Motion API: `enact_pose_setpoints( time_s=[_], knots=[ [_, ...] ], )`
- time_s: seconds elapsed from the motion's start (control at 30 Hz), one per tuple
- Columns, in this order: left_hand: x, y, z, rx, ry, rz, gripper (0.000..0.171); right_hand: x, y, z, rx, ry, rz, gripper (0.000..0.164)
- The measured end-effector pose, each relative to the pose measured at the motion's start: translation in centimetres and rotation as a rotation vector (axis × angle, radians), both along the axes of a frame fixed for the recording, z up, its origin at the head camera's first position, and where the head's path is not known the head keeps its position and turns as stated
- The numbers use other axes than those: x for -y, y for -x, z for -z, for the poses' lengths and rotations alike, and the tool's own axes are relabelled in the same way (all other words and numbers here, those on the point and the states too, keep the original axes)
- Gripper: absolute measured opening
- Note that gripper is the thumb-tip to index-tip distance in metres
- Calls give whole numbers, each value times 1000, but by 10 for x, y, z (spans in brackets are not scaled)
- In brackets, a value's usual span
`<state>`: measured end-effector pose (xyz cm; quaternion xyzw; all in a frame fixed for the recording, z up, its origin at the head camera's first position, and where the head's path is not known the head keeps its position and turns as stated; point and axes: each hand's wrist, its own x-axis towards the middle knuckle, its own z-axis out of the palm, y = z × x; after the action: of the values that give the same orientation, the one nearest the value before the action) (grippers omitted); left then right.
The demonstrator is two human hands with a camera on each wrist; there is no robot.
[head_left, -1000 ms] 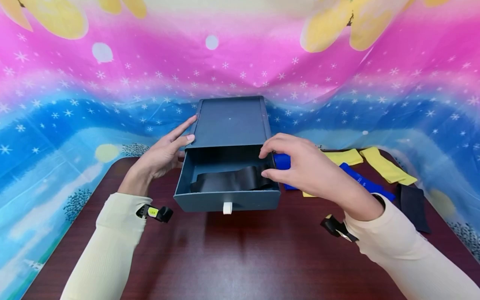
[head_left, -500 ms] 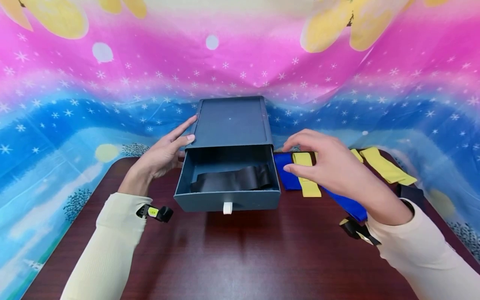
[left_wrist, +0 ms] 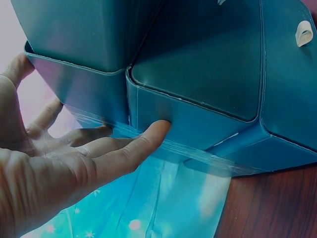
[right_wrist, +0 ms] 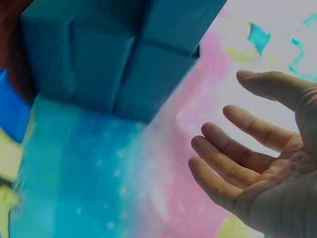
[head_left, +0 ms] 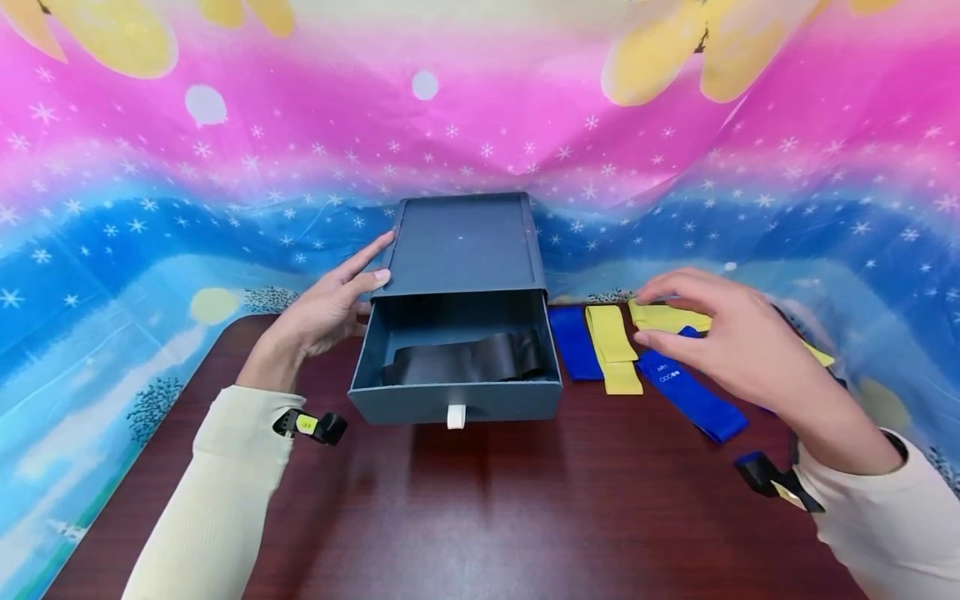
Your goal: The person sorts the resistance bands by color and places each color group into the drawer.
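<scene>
A dark blue-grey drawer box [head_left: 461, 246] stands mid-table with its drawer [head_left: 405, 406] pulled out. Inside the drawer lies a flat black resistance band [head_left: 465, 358]. My left hand [head_left: 322, 312] rests on the box's left side, fingers extended along the wall, as the left wrist view also shows. Away to the right, my right hand [head_left: 738, 333] hovers with parted, loosely bent fingers and nothing in them. Its fingertips are nearest a yellow band [head_left: 663, 317] and a blue band [head_left: 690, 400] with white print.
Beside the box, another blue band [head_left: 576, 346] and a folded yellow band [head_left: 615, 333] lie on the dark wooden table [head_left: 480, 517]. More bands are partly hidden behind the right hand and wrist. A patterned curtain [head_left: 480, 125] hangs at the table's back and sides.
My right hand has moved right, from the drawer's right edge to above the blue and yellow bands. The left hand, box and black band have stayed put.
</scene>
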<state>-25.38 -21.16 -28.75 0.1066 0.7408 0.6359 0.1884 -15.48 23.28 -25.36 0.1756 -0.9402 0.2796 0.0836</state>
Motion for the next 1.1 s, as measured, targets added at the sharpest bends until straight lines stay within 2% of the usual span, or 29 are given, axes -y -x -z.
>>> enact_pose_setpoints(
  time_s=[0.13,0.27,0.4,0.73,0.87,1.1],
  knots=[
    [0,1,0,0,-8,10,61,-28,4,15,-29,-37,78,35],
    [0,1,0,-3,-7,10,61,-62,12,33,-18,-62,159,37],
    [0,2,0,-2,-2,3,61,-95,21,54,-31,-69,200,39],
    [0,2,1,-1,-3,-1,61,-168,36,100,57,-74,248,39],
    [0,2,0,-1,-2,-2,61,-189,39,116,57,-84,244,34],
    [0,2,0,-1,2,-1,61,-221,44,140,123,-121,263,32]
  ],
)
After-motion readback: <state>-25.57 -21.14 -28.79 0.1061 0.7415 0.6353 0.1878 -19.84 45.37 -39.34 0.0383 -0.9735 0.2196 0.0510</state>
